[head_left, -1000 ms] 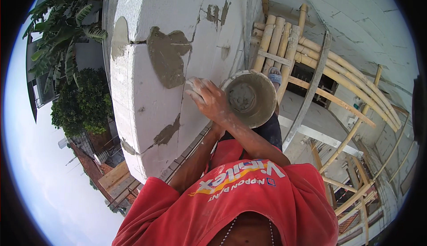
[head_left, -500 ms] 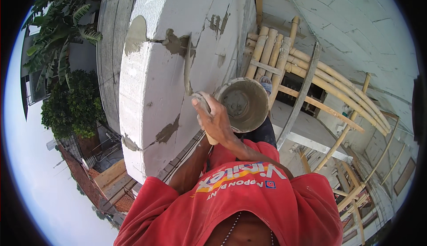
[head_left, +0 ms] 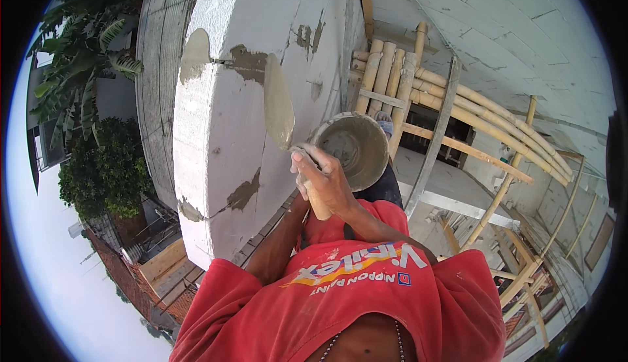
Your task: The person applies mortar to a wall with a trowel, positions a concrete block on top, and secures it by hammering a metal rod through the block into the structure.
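Head view, right hand [head_left: 322,177] gripping one trowel [head_left: 279,105], one bucket [head_left: 374,154] beside, left hand hidden, grip unclear

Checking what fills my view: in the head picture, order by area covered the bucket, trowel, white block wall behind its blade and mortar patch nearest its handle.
1. White block wall
2. Mortar-smeared bucket
3. Wooden-handled trowel, partly covered by the right hand
4. Mortar patch nearest the handle
True sizes unsure: distances differ.

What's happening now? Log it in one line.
right hand: grips trowel; left hand: hidden; white wall: behind trowel, grey-patched; bucket: beside right hand
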Action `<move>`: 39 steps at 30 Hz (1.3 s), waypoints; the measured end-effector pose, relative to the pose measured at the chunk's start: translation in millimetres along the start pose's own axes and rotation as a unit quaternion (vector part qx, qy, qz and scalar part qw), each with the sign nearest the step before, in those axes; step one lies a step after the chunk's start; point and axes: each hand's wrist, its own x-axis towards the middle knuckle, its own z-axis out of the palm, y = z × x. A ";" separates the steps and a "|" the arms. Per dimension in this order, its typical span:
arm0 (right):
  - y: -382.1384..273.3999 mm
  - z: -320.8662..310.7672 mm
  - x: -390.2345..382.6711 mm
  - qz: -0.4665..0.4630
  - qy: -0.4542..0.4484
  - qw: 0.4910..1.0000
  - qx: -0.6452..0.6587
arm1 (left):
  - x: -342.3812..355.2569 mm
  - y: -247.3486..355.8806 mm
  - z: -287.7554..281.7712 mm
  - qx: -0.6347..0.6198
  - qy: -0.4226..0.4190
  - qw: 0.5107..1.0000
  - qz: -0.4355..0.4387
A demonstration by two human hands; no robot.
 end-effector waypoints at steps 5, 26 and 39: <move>29.1 6.1 39.1 0.027 0.073 0.997 -0.004 | -2.8 -0.2 2.6 -0.005 0.001 1.000 0.004; -38.9 10.8 -25.8 0.029 -0.026 0.992 -0.122 | 28.4 -1.3 42.4 -0.028 -0.012 0.998 0.058; -108.5 -136.9 -107.9 0.075 0.173 0.939 -0.287 | 13.0 90.8 106.2 0.085 -0.041 0.978 0.188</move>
